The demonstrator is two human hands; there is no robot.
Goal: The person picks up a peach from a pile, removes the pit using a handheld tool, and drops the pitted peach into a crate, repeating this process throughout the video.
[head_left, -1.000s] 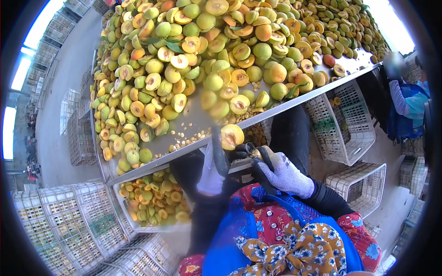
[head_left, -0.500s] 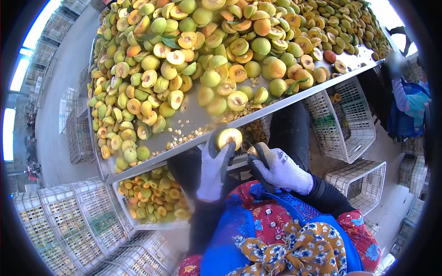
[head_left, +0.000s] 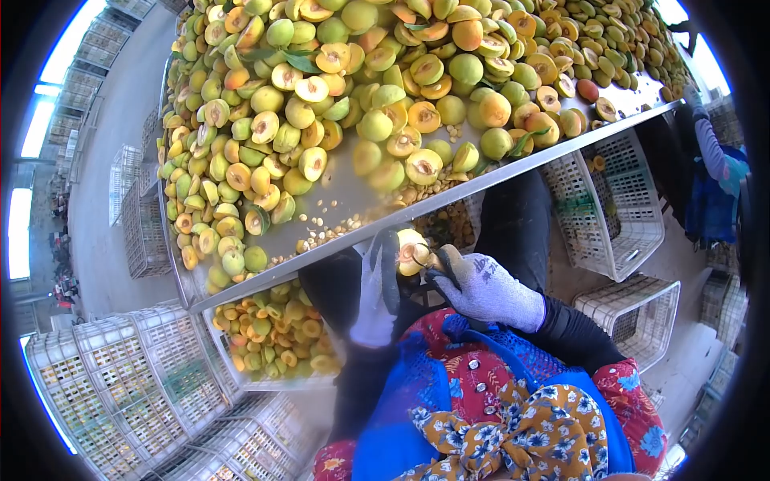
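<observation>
My left hand [head_left: 377,293], in a white glove with dark palm and fingers, grips a halved apricot [head_left: 411,247] with its cut face and stone showing. Closed around a small pitting tool [head_left: 431,261] is my right hand [head_left: 491,290], gloved the same way. The tool's thin curved end meets the cut face at the stone; most of its handle is hidden by the fingers. Both hands are just below the front rim of a metal sorting table [head_left: 449,198]. Heaped on it are many apricot halves [head_left: 313,160], with loose stones [head_left: 329,232] along the near edge.
Under the table at left sits a crate of apricot halves [head_left: 273,333]. Stacked white plastic crates [head_left: 120,377] stand at lower left. Two more crates, one upper [head_left: 605,208] and one lower [head_left: 630,317], lie to the right. A co-worker's sleeve [head_left: 710,148] shows at far right.
My right hand has brought the tool's tip onto the fruit, which was apart from it before. The apricot half has turned slightly in my left hand. The whole view has shifted a little.
</observation>
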